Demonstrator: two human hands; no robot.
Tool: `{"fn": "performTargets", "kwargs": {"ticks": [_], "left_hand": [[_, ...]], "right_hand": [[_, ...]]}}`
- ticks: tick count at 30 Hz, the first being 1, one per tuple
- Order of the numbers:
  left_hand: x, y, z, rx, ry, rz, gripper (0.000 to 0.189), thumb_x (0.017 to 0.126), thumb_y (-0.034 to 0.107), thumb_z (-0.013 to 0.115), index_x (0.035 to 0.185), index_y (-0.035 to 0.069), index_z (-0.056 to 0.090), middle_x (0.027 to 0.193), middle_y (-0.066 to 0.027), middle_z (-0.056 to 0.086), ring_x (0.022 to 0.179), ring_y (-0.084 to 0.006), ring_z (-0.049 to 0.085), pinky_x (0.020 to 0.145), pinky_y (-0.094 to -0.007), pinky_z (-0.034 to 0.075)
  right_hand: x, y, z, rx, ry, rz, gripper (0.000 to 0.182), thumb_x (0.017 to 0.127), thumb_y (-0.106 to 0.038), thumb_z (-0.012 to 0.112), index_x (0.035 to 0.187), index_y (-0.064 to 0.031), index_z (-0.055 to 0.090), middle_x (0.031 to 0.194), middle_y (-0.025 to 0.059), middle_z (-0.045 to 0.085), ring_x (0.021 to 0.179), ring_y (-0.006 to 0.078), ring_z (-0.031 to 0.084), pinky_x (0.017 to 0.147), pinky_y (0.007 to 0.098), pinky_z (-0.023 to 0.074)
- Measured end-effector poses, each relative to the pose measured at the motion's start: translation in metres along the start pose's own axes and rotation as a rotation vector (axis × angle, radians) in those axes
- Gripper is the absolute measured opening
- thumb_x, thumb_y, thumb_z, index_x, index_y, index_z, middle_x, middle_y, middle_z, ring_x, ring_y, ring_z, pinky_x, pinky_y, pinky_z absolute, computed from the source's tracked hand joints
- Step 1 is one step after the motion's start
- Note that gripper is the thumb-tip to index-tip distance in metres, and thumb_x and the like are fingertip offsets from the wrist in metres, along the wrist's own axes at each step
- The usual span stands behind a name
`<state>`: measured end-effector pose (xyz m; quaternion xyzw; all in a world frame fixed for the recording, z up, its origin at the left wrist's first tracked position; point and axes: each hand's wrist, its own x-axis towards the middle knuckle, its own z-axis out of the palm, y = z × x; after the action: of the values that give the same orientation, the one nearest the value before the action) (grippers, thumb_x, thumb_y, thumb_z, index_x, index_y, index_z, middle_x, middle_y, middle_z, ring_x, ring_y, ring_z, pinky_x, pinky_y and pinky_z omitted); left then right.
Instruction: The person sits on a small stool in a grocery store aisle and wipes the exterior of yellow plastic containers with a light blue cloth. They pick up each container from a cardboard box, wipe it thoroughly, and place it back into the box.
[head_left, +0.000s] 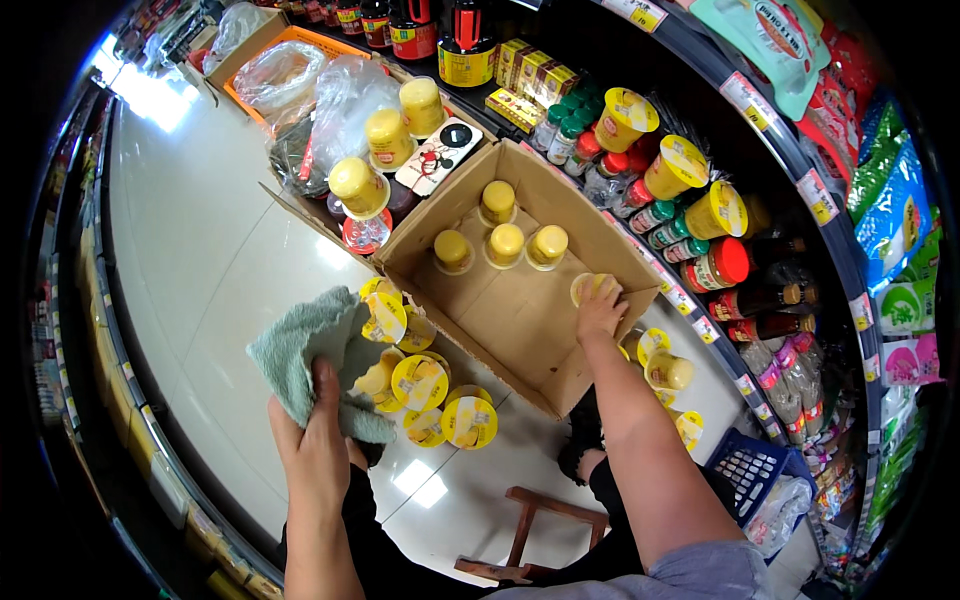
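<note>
My left hand (315, 420) grips a pale green cloth (300, 345) above the tiled floor, left of an open cardboard box (517, 330). Inside the box, my right hand (601, 306) is closed around a yellow plastic cup (579, 289) near the right wall; fingers hide part of it. Several more yellow cups (504, 244) stand upside down on the box bottom, apart from my hand. Beside the box, near the cloth, a cluster of yellow lidded cups (420, 382) sits on the floor, lids up. Other such cups (669, 370) are on the floor at the box's right, partly behind my forearm.
Three inverted cups (360, 186) and a phone (439, 157) rest on a neighbouring carton. On the right shelf, three lidded cups (675, 169) stand on spice jars (566, 139). A wooden stool (525, 525) is between my legs. A blue plastic basket (750, 472) lies at right.
</note>
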<state>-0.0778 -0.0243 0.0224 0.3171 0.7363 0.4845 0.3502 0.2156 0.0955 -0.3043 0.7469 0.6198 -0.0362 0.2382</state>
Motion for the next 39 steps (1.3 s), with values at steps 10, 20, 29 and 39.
{"fn": "performTargets", "kwargs": {"ticks": [10, 20, 29, 39], "left_hand": [[0.000, -0.011, -0.004, 0.081, -0.065, 0.046, 0.021, 0.090, 0.010, 0.047, 0.106, -0.004, 0.051, 0.090, -0.0055, 0.056, 0.080, -0.0095, 0.049, 0.071, -0.0241, 0.041], [-0.003, -0.014, -0.010, 0.077, -0.085, 0.142, 0.012, 0.084, 0.002, 0.050, 0.094, -0.004, 0.053, 0.076, -0.0057, 0.054, 0.070, -0.0119, 0.046, 0.067, -0.0253, 0.040], [-0.005, -0.008, -0.018, -0.023, -0.171, 0.168, 0.022, 0.088, 0.017, 0.049, 0.096, -0.003, 0.053, 0.074, -0.0060, 0.054, 0.068, -0.0124, 0.046, 0.065, -0.0269, 0.041], [-0.021, -0.032, -0.010, -0.670, -0.481, -0.194, 0.057, 0.087, 0.047, 0.046, 0.124, 0.004, 0.038, 0.115, -0.0050, 0.047, 0.101, -0.0146, 0.045, 0.088, -0.0292, 0.037]], "right_hand": [[0.046, 0.006, 0.017, 0.514, 0.057, 0.252, 0.058, 0.067, -0.017, 0.071, 0.115, -0.0187, 0.039, 0.115, 0.0202, 0.035, 0.100, 0.0394, 0.046, 0.084, 0.0415, 0.0447], [0.012, 0.005, -0.011, 0.475, 0.127, 0.054, 0.058, 0.065, -0.037, 0.072, 0.111, -0.0160, 0.043, 0.107, 0.0194, 0.049, 0.095, 0.0393, 0.052, 0.080, 0.0446, 0.0447], [-0.054, 0.019, -0.158, 1.368, -0.337, -0.237, 0.040, 0.070, -0.027, 0.067, 0.103, -0.0137, 0.047, 0.085, 0.0057, 0.058, 0.065, 0.0140, 0.057, 0.051, 0.0286, 0.0490], [-0.239, 0.013, -0.286, 1.857, -0.263, -0.825, 0.049, 0.070, -0.008, 0.066, 0.114, -0.0067, 0.043, 0.101, 0.0049, 0.053, 0.092, 0.0131, 0.054, 0.076, 0.0278, 0.0469]]}}
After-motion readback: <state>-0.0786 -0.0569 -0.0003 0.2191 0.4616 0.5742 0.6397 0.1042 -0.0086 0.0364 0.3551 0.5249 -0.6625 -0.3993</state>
